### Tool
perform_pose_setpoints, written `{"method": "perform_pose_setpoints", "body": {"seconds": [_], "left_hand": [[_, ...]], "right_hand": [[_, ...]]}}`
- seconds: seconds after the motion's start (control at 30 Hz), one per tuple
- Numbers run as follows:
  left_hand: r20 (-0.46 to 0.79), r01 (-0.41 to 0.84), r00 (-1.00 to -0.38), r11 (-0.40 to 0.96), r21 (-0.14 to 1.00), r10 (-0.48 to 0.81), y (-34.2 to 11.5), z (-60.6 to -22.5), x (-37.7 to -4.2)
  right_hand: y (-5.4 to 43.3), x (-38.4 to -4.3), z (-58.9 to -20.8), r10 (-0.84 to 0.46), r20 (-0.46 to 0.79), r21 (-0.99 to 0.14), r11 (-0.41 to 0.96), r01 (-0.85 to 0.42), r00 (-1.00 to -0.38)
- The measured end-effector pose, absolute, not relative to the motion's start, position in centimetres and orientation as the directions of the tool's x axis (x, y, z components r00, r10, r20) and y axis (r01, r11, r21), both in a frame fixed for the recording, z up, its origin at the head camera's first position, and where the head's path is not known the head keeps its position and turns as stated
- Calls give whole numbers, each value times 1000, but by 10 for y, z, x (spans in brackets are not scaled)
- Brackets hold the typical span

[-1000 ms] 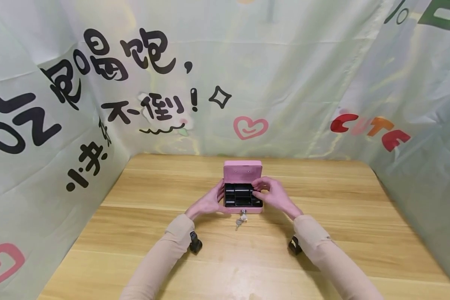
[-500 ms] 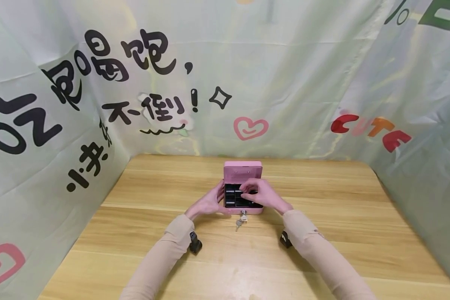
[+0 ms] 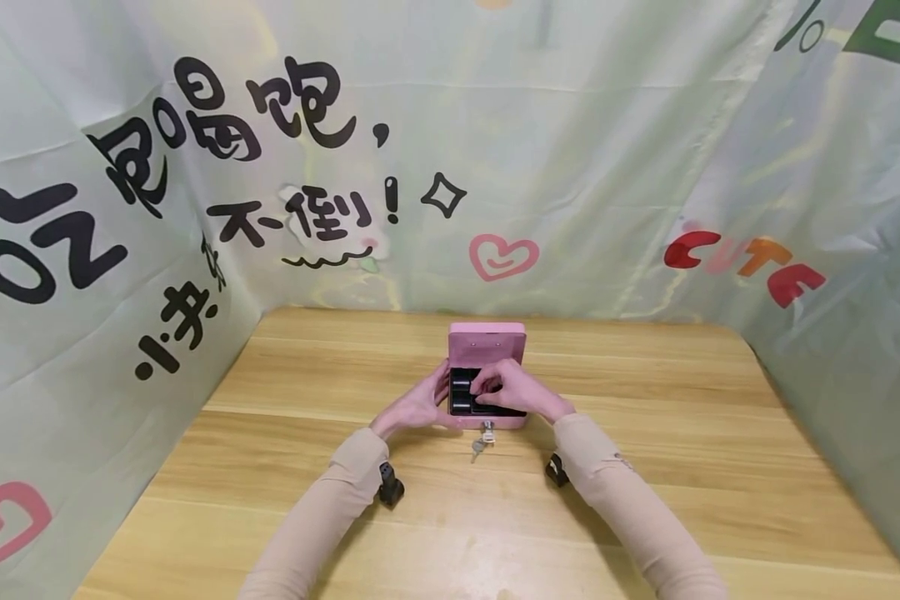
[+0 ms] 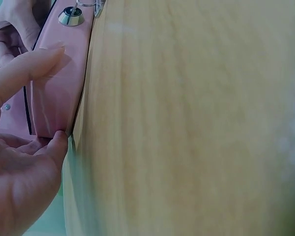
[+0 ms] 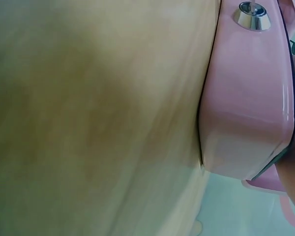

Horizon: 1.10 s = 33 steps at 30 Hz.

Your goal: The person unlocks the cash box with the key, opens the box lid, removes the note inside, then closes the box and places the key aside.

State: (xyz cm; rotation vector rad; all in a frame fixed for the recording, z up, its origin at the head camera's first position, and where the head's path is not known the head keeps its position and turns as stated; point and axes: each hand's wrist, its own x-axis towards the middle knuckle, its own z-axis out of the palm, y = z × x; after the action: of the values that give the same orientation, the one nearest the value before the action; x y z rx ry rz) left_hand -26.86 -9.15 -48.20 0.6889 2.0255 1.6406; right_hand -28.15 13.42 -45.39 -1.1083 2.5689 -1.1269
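A small pink cash box (image 3: pixel 495 422) stands on the table with its lid (image 3: pixel 487 343) raised, showing a black compartment tray (image 3: pixel 461 407) inside. My left hand (image 3: pixel 417 405) grips the box's left end, thumb on the front face and fingers along the side. Bent over the tray is my right hand (image 3: pixel 516 388), thumb and fingertips down at its middle compartments; I cannot tell whether they pinch anything. Most of the tray's right half is hidden under this hand. Keys (image 3: pixel 478 447) hang from the front lock (image 4: pixel 71 16).
The wooden table (image 3: pixel 450 517) reaches back to a printed cloth backdrop (image 3: pixel 592 167), which also stands at both sides. Each wrist carries a small black device, such as the left wrist camera (image 3: pixel 391 486).
My right hand has moved left from the tray's right side to its middle, thumb and fingers coming closer together. The left hand and the cash box have stayed put.
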Motion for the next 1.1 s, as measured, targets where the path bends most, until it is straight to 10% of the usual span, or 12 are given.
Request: {"method": "perform_pose_setpoints", "body": {"seconds": [1.1], "left_hand": [[0,113,-757,131,985,654,-93,-485,-270]], "right_hand": [[137,-278,-448,-625,265,-650,447,-615,-734]]}}
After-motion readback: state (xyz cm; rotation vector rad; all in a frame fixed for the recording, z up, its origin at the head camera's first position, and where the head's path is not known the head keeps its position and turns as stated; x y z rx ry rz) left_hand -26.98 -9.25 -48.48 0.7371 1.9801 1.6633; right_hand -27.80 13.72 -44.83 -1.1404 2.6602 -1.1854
